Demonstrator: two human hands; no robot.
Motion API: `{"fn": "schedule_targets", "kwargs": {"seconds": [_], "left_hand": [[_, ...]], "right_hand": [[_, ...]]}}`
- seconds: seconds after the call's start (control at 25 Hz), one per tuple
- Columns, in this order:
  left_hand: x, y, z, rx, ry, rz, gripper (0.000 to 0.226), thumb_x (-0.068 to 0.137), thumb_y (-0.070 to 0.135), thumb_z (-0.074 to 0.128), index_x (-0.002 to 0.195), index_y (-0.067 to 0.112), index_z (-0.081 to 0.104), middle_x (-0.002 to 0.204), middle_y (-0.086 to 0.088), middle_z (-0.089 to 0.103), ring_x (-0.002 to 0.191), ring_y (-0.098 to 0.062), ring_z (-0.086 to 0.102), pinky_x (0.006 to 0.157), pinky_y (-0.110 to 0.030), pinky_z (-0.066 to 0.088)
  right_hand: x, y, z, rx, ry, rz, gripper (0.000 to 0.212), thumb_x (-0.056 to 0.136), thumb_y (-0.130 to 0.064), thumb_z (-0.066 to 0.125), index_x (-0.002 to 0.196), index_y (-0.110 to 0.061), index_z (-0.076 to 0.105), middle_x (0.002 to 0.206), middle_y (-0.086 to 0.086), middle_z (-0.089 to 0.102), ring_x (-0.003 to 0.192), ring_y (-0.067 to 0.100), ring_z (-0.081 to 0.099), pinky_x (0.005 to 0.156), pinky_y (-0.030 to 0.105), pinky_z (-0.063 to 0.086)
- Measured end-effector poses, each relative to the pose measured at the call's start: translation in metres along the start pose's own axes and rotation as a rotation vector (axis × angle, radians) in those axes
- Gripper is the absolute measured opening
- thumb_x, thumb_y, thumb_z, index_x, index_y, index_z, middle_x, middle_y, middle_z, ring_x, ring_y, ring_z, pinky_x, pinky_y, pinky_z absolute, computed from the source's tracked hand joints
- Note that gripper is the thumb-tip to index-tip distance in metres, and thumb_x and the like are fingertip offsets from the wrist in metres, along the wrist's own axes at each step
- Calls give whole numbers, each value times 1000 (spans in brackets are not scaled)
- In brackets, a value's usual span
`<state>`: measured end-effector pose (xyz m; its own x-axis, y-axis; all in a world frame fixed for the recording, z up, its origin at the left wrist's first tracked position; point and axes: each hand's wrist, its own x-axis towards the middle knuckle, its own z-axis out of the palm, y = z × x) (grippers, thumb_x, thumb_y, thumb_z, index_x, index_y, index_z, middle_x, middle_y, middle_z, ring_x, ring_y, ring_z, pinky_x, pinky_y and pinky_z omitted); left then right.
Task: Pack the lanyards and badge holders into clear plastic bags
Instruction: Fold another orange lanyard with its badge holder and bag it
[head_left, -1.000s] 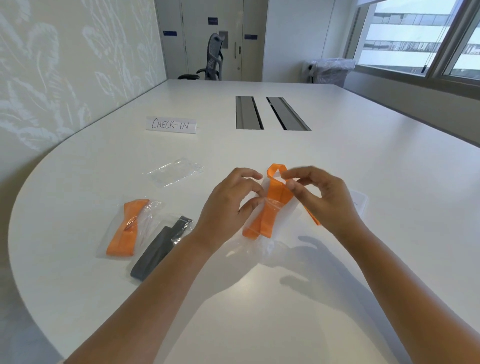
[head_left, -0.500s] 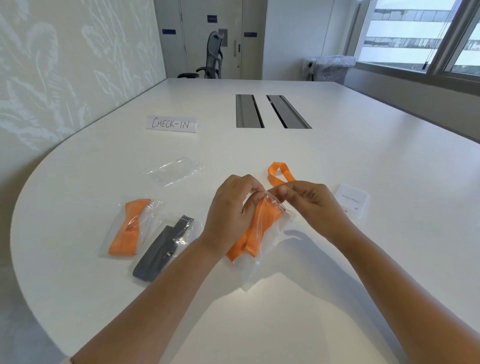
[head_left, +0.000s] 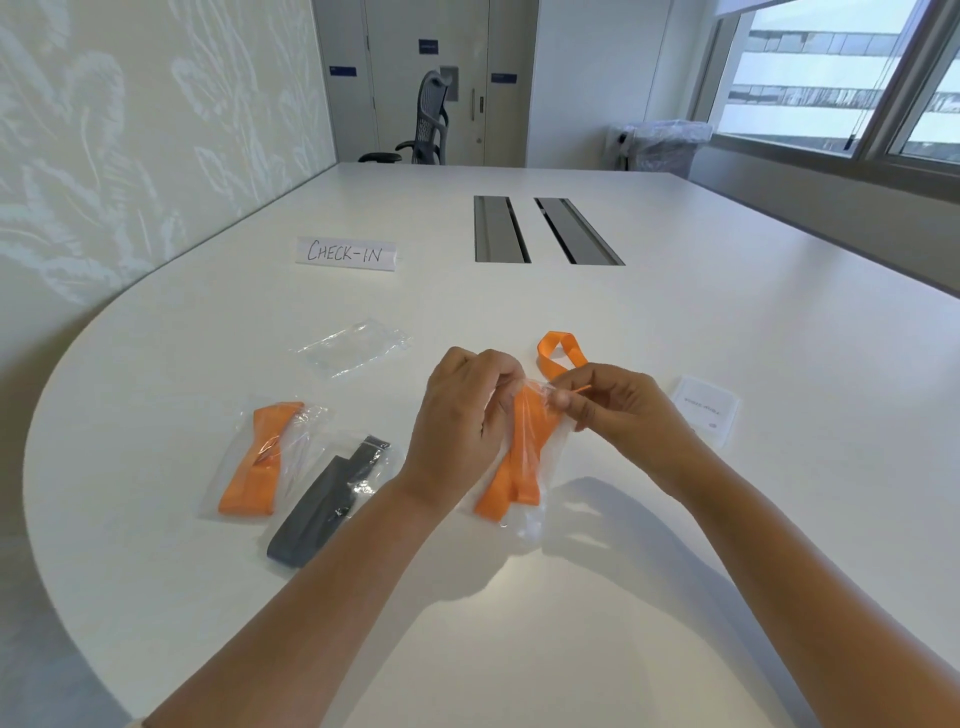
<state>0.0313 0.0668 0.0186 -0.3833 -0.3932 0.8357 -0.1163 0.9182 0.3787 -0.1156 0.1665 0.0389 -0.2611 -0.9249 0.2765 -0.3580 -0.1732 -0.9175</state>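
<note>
Folded orange lanyard (head_left: 511, 467) sits partly inside a clear plastic bag (head_left: 535, 512), approx. centre of the white table (head_left: 727, 364), near the person. Long axis runs near-left to far-right; folded end points toward the person, and a loose loop (head_left: 558, 353) sticks out past the bag mouth on the far side. Left hand (head_left: 462, 415) has fingers curled, pinching the bag's top edge. Right hand (head_left: 618, 410) pinches the opposite side of the mouth w/ thumb and fingertips. To the left: a bagged orange lanyard (head_left: 260, 457) and a bagged dark grey lanyard (head_left: 324, 506), both lying roughly parallel to it. An empty bag (head_left: 353, 345) lies farther back; a badge holder (head_left: 704, 410) lies right of the hands.
</note>
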Motion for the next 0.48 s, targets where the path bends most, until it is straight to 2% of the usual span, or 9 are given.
{"fn": "schedule_targets", "kwargs": {"seconds": [0.12, 0.2, 0.32, 0.36, 0.4, 0.48], "left_hand": [[-1, 3, 0, -72, -3, -22, 17, 89, 16, 45, 95, 7, 58, 87, 5, 54, 86, -14, 48, 74, -18, 44], [0, 4, 0, -157, -22, -81, 21, 88, 25, 50, 104, 13, 57, 92, 9, 50, 88, -11, 50, 80, -12, 41], [3, 3, -3, -369, -94, -398, 32, 86, 37, 59, 114, 30, 45, 108, 11, 48, 96, -3, 50, 82, -10, 41], [4, 2, -2, -431, -126, -537, 28, 86, 40, 56, 111, 30, 47, 108, 11, 51, 94, -2, 51, 79, -9, 42], [5, 1, -2, -477, -161, -658, 24, 86, 43, 51, 102, 25, 53, 100, 8, 55, 87, -4, 53, 76, -11, 42], [5, -2, 0, -506, -220, -792, 47, 83, 51, 45, 76, 6, 56, 72, -4, 50, 69, -12, 47, 68, -25, 38]], "right_hand": [[0, -1, 1, -50, -26, -74, 17, 69, -36, 69, 76, -20, 68, 78, -9, 70, 76, 13, 61, 76, 32, 48], [2, -4, 1, -32, 42, -114, 8, 68, -32, 70, 71, -26, 69, 78, -11, 71, 77, 10, 62, 76, 30, 48], [9, -10, -1, -32, 127, -135, 4, 66, -35, 71, 64, -34, 69, 74, -11, 71, 63, 7, 56, 64, 21, 43], [12, -10, -1, -73, 146, -151, 6, 66, -38, 71, 63, -34, 68, 73, -8, 71, 59, 7, 51, 59, 17, 39], [14, -10, -1, -135, 157, -176, 8, 67, -39, 70, 63, -34, 66, 73, -4, 70, 60, 7, 50, 58, 14, 35], [19, -7, 2, -287, 168, -225, 11, 71, -37, 71, 70, -27, 67, 75, -7, 69, 71, 4, 56, 64, 12, 38]]}}
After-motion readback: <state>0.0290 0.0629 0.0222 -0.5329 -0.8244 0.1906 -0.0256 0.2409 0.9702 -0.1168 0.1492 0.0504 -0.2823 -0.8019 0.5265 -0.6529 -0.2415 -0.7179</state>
